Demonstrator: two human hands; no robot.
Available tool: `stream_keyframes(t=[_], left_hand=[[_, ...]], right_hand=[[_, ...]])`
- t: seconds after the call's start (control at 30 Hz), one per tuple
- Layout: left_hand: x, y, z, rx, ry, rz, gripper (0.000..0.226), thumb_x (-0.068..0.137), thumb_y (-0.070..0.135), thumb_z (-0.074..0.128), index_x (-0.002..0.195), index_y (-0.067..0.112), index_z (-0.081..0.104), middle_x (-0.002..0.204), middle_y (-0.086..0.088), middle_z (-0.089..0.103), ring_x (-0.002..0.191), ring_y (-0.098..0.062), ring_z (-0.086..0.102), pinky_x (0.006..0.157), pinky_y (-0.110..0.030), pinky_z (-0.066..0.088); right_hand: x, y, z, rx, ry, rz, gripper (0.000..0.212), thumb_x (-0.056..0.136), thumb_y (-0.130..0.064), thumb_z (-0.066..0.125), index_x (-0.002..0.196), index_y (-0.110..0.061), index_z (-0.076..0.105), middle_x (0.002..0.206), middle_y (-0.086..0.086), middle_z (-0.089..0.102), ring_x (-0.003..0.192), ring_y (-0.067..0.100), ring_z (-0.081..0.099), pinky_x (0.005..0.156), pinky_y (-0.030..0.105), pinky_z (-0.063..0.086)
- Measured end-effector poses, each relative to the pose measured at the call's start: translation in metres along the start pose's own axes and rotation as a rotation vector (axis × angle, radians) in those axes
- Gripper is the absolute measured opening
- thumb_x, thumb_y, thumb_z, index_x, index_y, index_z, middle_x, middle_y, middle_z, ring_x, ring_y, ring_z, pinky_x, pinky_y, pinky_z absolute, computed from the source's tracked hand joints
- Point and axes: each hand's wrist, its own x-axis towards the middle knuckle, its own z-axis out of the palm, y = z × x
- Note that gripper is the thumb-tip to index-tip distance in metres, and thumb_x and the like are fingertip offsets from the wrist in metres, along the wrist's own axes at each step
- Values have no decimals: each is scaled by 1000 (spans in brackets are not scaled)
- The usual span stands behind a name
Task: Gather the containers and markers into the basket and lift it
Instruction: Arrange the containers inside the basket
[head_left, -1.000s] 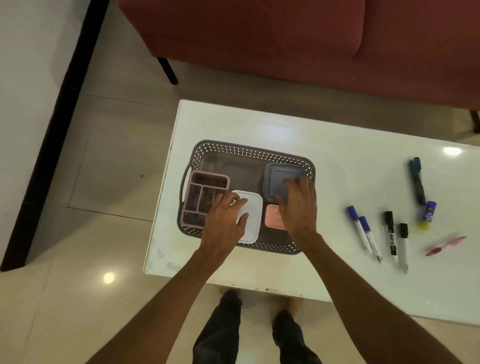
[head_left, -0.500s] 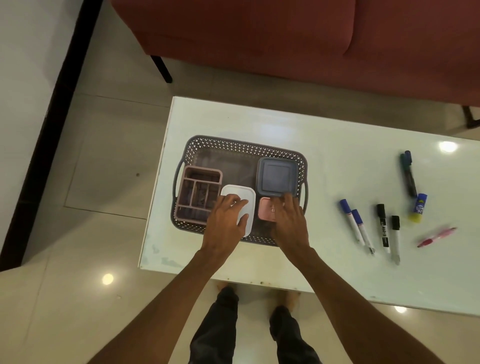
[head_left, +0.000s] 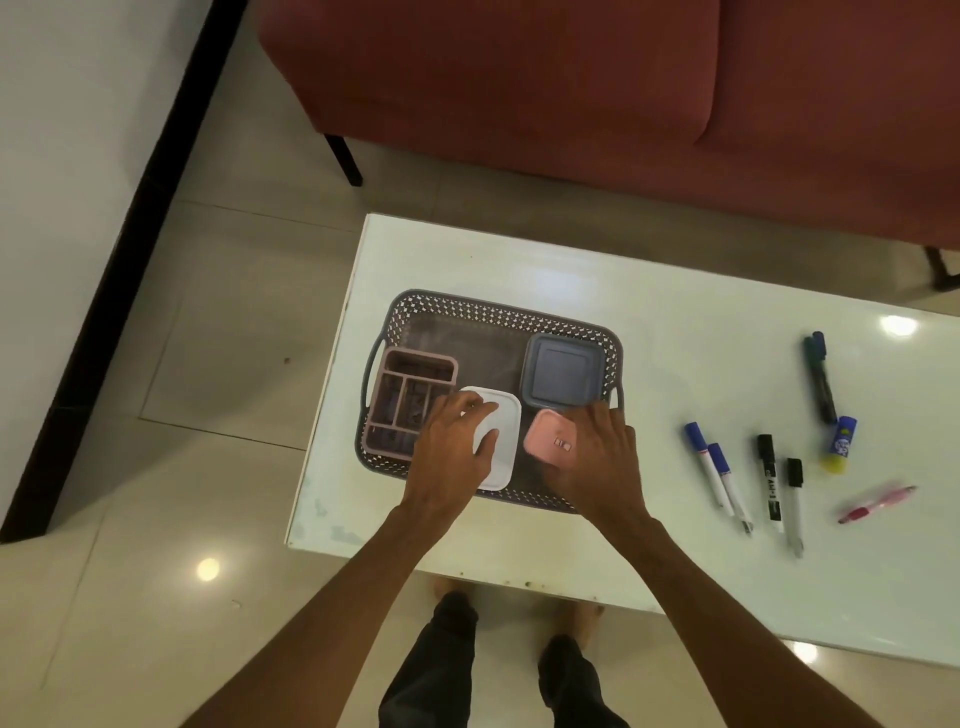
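A grey perforated basket (head_left: 493, 310) stands on the left part of the white table (head_left: 675, 332). In it are a pink divided organiser (head_left: 410, 387), a white lidded container (head_left: 504, 452), a blue-grey lidded container (head_left: 563, 376) and a small pink container (head_left: 548, 441). My left hand (head_left: 449, 457) grips the white container, fingers curled over its far left corner and thumb on the lid. My right hand (head_left: 602, 462) lies with spread fingers against the right side of the pink container. Two blue-capped markers (head_left: 714, 475) and two black markers (head_left: 779, 486) lie on the table to the right.
Further right lie a dark marker (head_left: 820, 379), a glue stick (head_left: 840, 444) and a pink pen (head_left: 878, 503). A red sofa (head_left: 571, 104) stands behind the table. The table's front edge runs just below the basket, above my legs and the tiled floor.
My right hand came back from the blue-grey container to the pink one and slid right, uncovering most of it. My left hand stayed on the white container.
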Motion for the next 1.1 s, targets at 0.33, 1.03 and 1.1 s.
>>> stream_keyframes(t=[0.33,1.03,1.1], left_hand=[[53,-24,-61,-32,163,-44,33,91,21,65,124,17,65,127,-2,60,119,-17,50,98,-23,39],[88,-69,-72,-18,193,-92,32,92,13,62,124,12,66,119,-5,64,114,-20,55,94,-24,42],[88,-68,-72,-25,196,-88,32,92,13,62,123,12,66,119,-5,64,114,-20,54,96,-28,45]], right_hand=[[115,-72,-25,150,-24,-40,70,64,-25,83,127,-18,54,119,4,56,110,24,52,80,33,47],[162,-119,42,432,-42,70,46,74,13,64,117,-4,67,115,16,64,106,29,62,95,37,52],[161,-118,44,402,-68,86,36,76,8,66,110,-4,69,111,17,66,103,29,62,89,32,51]])
